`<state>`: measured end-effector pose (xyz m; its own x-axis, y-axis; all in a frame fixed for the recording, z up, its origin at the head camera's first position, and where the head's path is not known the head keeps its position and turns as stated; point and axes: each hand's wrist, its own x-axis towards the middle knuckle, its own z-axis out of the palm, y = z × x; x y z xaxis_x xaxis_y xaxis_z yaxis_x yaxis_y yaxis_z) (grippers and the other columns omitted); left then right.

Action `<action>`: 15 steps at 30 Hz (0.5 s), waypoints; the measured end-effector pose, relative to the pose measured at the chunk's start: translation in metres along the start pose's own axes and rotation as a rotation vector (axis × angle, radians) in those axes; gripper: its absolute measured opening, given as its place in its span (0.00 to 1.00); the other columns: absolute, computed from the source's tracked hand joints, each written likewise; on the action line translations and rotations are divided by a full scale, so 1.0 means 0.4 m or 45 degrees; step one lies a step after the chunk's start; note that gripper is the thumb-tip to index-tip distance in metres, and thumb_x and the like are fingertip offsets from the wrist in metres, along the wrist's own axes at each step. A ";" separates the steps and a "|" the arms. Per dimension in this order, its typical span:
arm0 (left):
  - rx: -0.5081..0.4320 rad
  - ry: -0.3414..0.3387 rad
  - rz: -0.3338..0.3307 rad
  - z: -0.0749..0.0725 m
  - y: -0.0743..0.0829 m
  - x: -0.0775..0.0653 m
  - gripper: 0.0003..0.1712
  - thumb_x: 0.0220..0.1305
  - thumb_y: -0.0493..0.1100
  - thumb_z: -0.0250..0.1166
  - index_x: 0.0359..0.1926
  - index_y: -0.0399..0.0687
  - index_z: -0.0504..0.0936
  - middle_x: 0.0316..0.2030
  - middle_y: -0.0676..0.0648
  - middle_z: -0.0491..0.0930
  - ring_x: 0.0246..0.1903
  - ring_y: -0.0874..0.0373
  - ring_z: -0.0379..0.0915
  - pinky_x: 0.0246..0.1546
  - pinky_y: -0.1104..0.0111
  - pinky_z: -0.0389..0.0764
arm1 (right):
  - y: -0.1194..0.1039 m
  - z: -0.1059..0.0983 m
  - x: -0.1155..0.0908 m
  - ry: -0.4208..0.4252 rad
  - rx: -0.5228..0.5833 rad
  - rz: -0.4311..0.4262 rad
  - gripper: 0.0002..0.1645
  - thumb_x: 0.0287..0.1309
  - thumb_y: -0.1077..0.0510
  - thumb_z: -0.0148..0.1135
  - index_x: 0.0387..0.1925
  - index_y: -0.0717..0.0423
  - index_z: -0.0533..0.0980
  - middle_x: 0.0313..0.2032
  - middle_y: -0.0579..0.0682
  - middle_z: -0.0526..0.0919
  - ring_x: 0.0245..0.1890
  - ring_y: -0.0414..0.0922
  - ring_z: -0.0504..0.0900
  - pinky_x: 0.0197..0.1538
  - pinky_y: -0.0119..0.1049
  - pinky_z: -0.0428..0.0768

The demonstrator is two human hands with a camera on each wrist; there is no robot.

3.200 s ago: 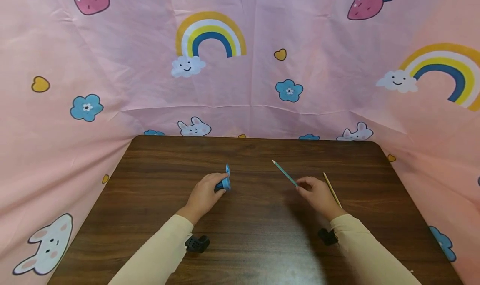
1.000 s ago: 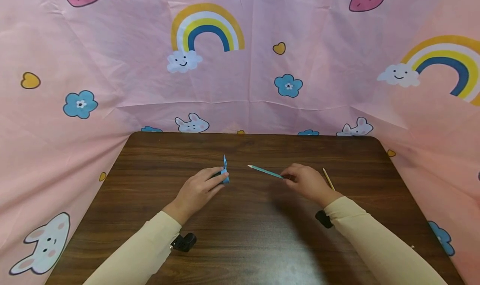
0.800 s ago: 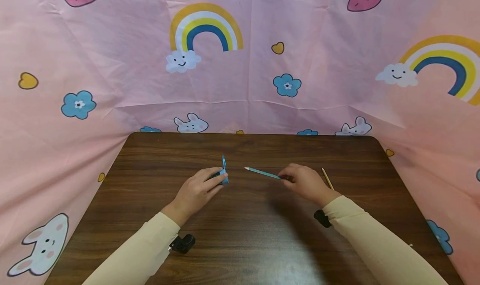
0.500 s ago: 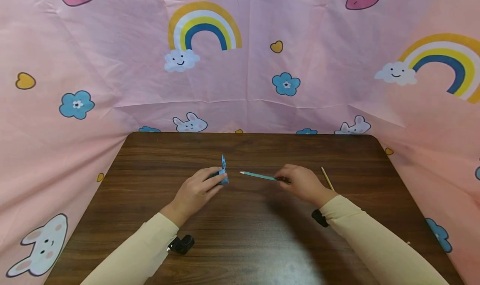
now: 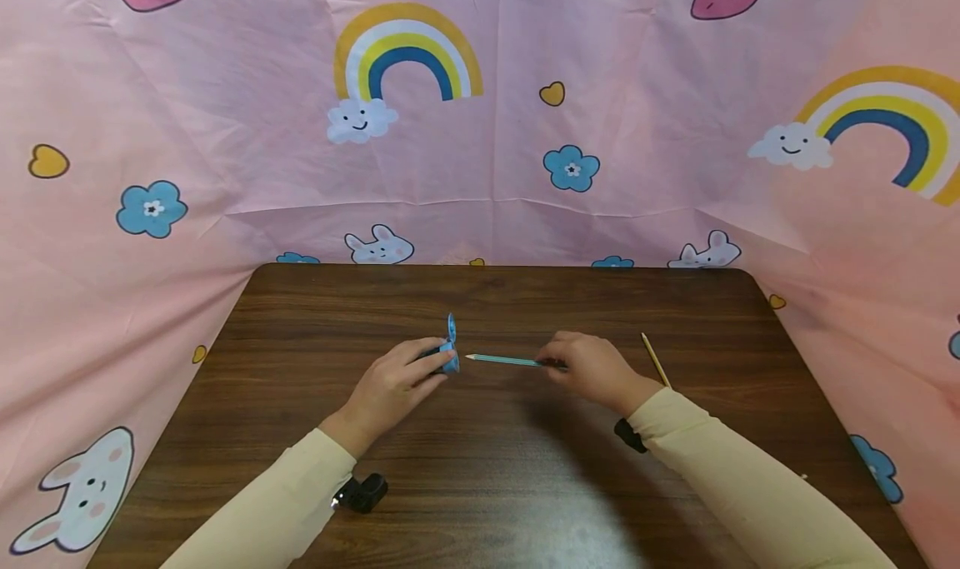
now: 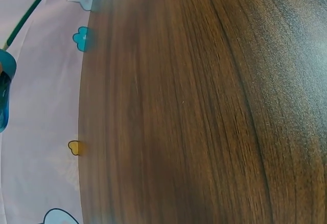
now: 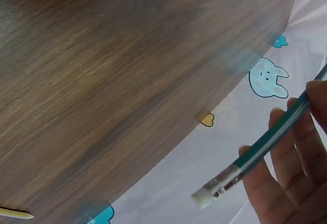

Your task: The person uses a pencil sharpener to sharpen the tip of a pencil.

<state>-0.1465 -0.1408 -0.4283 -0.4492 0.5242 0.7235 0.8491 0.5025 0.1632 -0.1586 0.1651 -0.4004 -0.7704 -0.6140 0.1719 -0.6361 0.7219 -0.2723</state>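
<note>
My left hand [image 5: 390,386] grips a small blue pencil sharpener [image 5: 451,361] with a dark body; its hinged lid [image 5: 452,327] stands up. From the right, my right hand [image 5: 596,373] pinches a teal pencil [image 5: 502,360], whose sharpened tip points left at the sharpener's face, a small gap apart in the head view. In the right wrist view, the pencil's white eraser [image 7: 204,197] and metal band stick out past the fingers. Only part of the sharpener [image 6: 6,63] shows at the edge of the left wrist view, and most of the left hand is out of it.
A yellow pencil [image 5: 655,359] lies on the brown wooden table [image 5: 315,302], beyond the right forearm and partly hidden by it. A pink patterned cloth [image 5: 255,152] hangs behind and beside the table.
My right hand has moved left with the teal pencil, which has swung from slanting to nearly level in view. Its tip is now close to the sharpener. The left hand has barely moved lately.
</note>
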 end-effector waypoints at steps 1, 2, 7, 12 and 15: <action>-0.005 -0.001 -0.004 0.000 0.001 0.000 0.26 0.38 0.29 0.78 0.44 0.39 0.86 0.44 0.40 0.81 0.41 0.48 0.81 0.38 0.60 0.85 | -0.002 0.000 0.002 -0.007 -0.003 0.000 0.09 0.56 0.59 0.69 0.40 0.51 0.84 0.33 0.43 0.80 0.28 0.36 0.78 0.28 0.30 0.77; -0.007 -0.005 -0.010 -0.001 0.001 0.000 0.26 0.38 0.29 0.78 0.44 0.39 0.86 0.44 0.40 0.81 0.42 0.48 0.81 0.39 0.60 0.85 | -0.004 0.000 0.003 -0.012 -0.004 0.001 0.09 0.56 0.58 0.69 0.40 0.50 0.84 0.33 0.42 0.80 0.29 0.36 0.78 0.28 0.30 0.77; -0.012 -0.030 -0.008 -0.004 0.004 0.002 0.26 0.39 0.30 0.78 0.46 0.40 0.86 0.44 0.41 0.81 0.42 0.49 0.80 0.40 0.61 0.85 | -0.010 -0.001 0.010 -0.006 -0.015 -0.012 0.09 0.56 0.58 0.69 0.40 0.50 0.84 0.34 0.43 0.81 0.30 0.37 0.79 0.30 0.31 0.79; -0.010 -0.044 0.006 -0.002 0.006 0.002 0.25 0.40 0.31 0.78 0.46 0.40 0.86 0.45 0.41 0.81 0.43 0.49 0.80 0.40 0.62 0.85 | -0.014 -0.003 0.012 -0.006 -0.027 -0.023 0.08 0.56 0.58 0.69 0.40 0.50 0.84 0.34 0.43 0.81 0.31 0.38 0.81 0.31 0.32 0.80; -0.011 -0.059 0.001 0.000 0.010 0.002 0.25 0.40 0.31 0.78 0.46 0.41 0.86 0.45 0.41 0.81 0.43 0.50 0.80 0.40 0.63 0.85 | -0.018 -0.004 0.013 -0.001 -0.036 -0.034 0.08 0.55 0.58 0.69 0.39 0.50 0.84 0.34 0.43 0.81 0.31 0.38 0.80 0.30 0.32 0.80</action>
<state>-0.1433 -0.1383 -0.4269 -0.4606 0.5564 0.6916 0.8519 0.4960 0.1684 -0.1582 0.1574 -0.3959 -0.7530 -0.6334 0.1783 -0.6575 0.7139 -0.2409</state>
